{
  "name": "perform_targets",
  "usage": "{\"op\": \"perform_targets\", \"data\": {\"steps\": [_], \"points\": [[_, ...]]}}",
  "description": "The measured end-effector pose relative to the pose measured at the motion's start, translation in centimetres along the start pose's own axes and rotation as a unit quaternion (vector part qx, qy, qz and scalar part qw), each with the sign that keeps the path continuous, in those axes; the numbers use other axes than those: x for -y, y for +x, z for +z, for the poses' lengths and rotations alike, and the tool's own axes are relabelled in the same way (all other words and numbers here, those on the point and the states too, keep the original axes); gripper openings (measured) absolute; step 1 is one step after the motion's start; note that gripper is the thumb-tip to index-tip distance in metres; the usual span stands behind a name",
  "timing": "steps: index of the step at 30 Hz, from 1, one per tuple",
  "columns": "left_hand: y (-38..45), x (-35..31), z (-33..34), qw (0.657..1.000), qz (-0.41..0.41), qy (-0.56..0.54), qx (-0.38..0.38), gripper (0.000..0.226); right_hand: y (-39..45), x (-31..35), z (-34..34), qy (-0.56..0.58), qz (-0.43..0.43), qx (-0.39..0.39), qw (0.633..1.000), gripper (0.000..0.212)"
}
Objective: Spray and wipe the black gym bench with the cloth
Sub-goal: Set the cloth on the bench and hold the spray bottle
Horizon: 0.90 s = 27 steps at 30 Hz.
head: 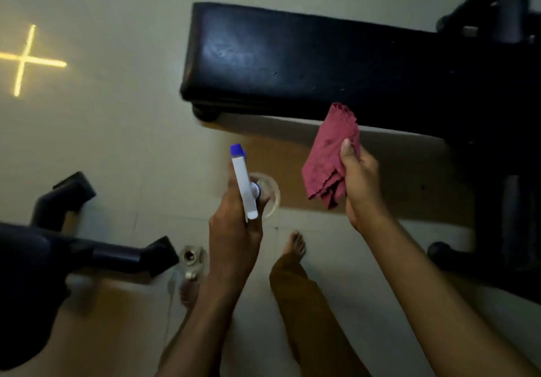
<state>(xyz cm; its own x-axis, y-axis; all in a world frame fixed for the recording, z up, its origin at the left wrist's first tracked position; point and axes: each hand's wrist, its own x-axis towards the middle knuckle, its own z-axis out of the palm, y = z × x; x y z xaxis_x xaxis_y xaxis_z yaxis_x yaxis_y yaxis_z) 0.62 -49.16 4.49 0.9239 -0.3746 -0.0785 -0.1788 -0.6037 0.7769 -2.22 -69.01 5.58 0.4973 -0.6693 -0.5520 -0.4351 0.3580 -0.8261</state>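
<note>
The black gym bench [292, 60] stretches across the upper middle, its padded top shiny and bare. My left hand [234, 230] grips a clear spray bottle [244, 183] with a white and blue trigger head, nozzle pointing toward the bench, held over the floor in front of it. My right hand [361, 183] holds a bunched dark red cloth [330, 157] just in front of the bench's near edge, not touching the pad.
Black machine frame parts stand at the right [497, 171] and another black frame with feet at the lower left [87, 248]. A yellow cross [25, 60] glows on the pale floor at left. My bare feet and brown trousers [304, 303] are below.
</note>
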Motion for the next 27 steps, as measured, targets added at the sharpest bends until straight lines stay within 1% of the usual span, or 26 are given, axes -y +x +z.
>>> {"op": "perform_targets", "data": {"steps": [3, 6, 9, 11, 13, 16, 19, 22, 23, 25, 26, 27], "points": [[2.0, -5.5, 4.6, 0.998, 0.029, -0.015, 0.050, 0.029, 4.6, 2.8, -6.1, -0.022, -0.045, -0.046, 0.998, 0.021], [4.5, -9.2, 8.0, 0.995, 0.052, -0.026, 0.081, 0.030, 9.0, 4.8, -10.7, -0.064, -0.081, -0.071, 0.992, 0.025], [7.5, -12.3, 11.4, 0.992, 0.061, -0.026, 0.105, 0.041, 13.4, 6.5, -15.0, -0.093, -0.095, -0.121, 0.984, 0.027], [9.5, -14.2, 13.5, 0.991, 0.079, -0.031, 0.102, 0.044, 16.4, 7.7, -17.7, -0.114, -0.096, -0.157, 0.976, 0.027], [11.8, -16.0, 15.5, 0.991, 0.089, -0.047, 0.090, 0.040, 19.1, 9.1, -19.9, -0.140, -0.110, -0.180, 0.967, 0.027], [15.1, -18.0, 18.4, 0.990, 0.092, -0.075, 0.071, 0.039, 22.8, 11.0, -22.0, -0.203, -0.142, -0.183, 0.951, 0.027], [18.7, -19.1, 21.4, 0.989, 0.087, -0.089, 0.075, 0.038, 26.7, 10.9, -22.3, -0.276, -0.149, -0.173, 0.934, 0.032], [21.4, -19.0, 23.9, 0.990, 0.079, -0.091, 0.073, 0.034, 30.4, 8.0, -20.5, -0.358, -0.165, -0.140, 0.908, 0.047], [22.3, -19.0, 24.5, 0.990, 0.076, -0.087, 0.075, 0.034, 31.4, 6.9, -19.5, -0.413, -0.158, -0.104, 0.891, 0.054], [23.9, -18.8, 25.3, 0.992, 0.072, -0.070, 0.079, 0.034, 32.5, 4.2, -17.7, -0.547, -0.117, 0.003, 0.829, 0.065], [24.5, -18.7, 25.5, 0.992, 0.071, -0.063, 0.085, 0.032, 32.6, 3.0, -17.1, -0.592, -0.095, 0.047, 0.799, 0.072], [24.9, -18.6, 25.6, 0.992, 0.070, -0.055, 0.089, 0.032, 32.7, 1.9, -16.8, -0.615, -0.087, 0.069, 0.781, 0.078]]}}
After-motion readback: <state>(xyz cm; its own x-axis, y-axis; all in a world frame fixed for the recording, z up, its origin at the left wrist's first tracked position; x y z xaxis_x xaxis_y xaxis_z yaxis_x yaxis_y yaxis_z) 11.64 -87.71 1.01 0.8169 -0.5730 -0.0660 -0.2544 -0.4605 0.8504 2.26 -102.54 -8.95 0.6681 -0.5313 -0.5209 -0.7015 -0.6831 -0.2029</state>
